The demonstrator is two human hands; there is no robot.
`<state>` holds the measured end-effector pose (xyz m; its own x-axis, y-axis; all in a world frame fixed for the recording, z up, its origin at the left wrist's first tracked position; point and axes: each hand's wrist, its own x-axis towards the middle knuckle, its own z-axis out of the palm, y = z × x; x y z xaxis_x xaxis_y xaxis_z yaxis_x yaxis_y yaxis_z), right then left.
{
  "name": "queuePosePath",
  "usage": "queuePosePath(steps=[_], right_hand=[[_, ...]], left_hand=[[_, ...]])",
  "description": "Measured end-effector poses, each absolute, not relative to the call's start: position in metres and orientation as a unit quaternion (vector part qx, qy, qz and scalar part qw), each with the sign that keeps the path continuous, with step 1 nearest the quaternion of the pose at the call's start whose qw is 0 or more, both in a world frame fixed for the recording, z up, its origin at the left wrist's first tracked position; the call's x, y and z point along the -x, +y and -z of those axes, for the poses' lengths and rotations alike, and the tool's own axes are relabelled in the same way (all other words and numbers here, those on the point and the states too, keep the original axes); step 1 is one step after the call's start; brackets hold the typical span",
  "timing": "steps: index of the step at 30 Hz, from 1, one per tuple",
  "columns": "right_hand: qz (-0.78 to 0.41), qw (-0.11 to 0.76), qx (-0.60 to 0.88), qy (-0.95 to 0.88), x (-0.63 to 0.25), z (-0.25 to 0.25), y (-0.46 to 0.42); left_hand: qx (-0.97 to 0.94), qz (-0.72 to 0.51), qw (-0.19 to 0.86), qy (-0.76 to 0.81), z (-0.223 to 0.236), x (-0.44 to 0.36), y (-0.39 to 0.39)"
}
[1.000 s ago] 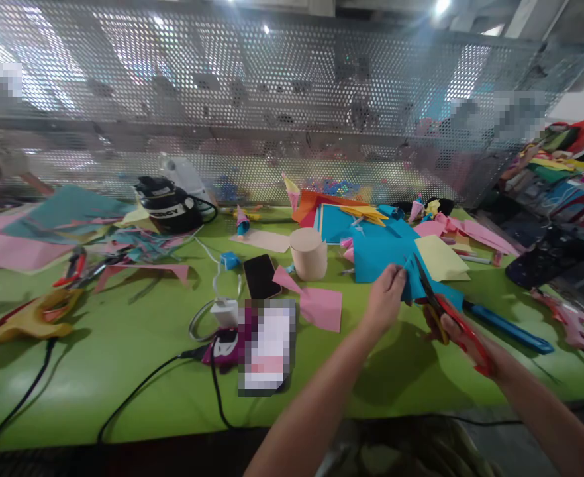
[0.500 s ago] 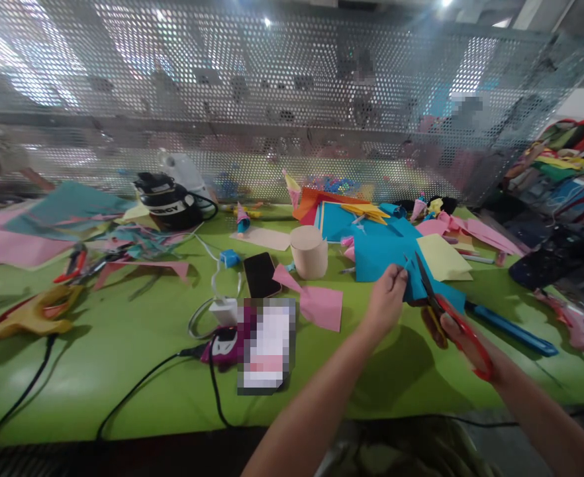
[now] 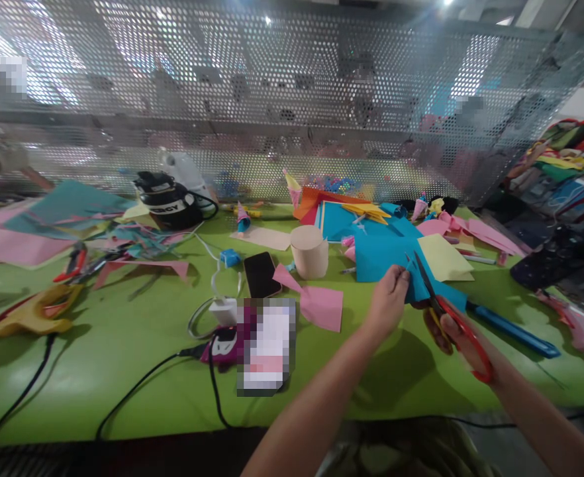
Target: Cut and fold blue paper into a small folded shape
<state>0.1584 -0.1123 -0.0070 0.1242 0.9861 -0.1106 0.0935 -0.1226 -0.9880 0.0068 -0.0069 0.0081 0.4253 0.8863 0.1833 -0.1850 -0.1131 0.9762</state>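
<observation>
My left hand (image 3: 390,295) pinches a small bit of blue paper (image 3: 409,265) between thumb and fingers, above the table. In my right hand (image 3: 453,334) is a pair of scissors (image 3: 436,298) with red handles, their dark blades parted and pointing up and away. The blade tips are just right of the pinched paper; whether they touch it cannot be made out. Behind both hands lies a larger blue sheet (image 3: 379,255). A pale yellow sheet (image 3: 445,258) sits to its right, and a blue utility knife (image 3: 515,331) rests right of the scissors.
A beige paper cylinder (image 3: 309,253), a pink paper piece (image 3: 322,308) and a dark phone (image 3: 262,275) lie left of my hands. A lit phone (image 3: 267,348) rests by a purple power strip (image 3: 222,348). Glue guns (image 3: 34,315) with cords sit at both sides. A perforated metal screen (image 3: 282,99) stands behind.
My hands stay in nearly the same place, the left still pinching the paper. The scissors have barely shifted, and their blades remain apart.
</observation>
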Motion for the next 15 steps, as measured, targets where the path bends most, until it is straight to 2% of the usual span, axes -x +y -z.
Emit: queuePosePath(steps=[7,15], right_hand=[[-0.478,0.47,0.586,-0.456,-0.158,0.003,-0.114],[-0.451,0.512,0.6,-0.418,-0.156,0.018,-0.117]], left_hand=[[-0.598,-0.448,0.596,0.294,-0.008,-0.007,-0.007],[-0.587,-0.452,0.612,0.278,-0.008,-0.007,-0.007]])
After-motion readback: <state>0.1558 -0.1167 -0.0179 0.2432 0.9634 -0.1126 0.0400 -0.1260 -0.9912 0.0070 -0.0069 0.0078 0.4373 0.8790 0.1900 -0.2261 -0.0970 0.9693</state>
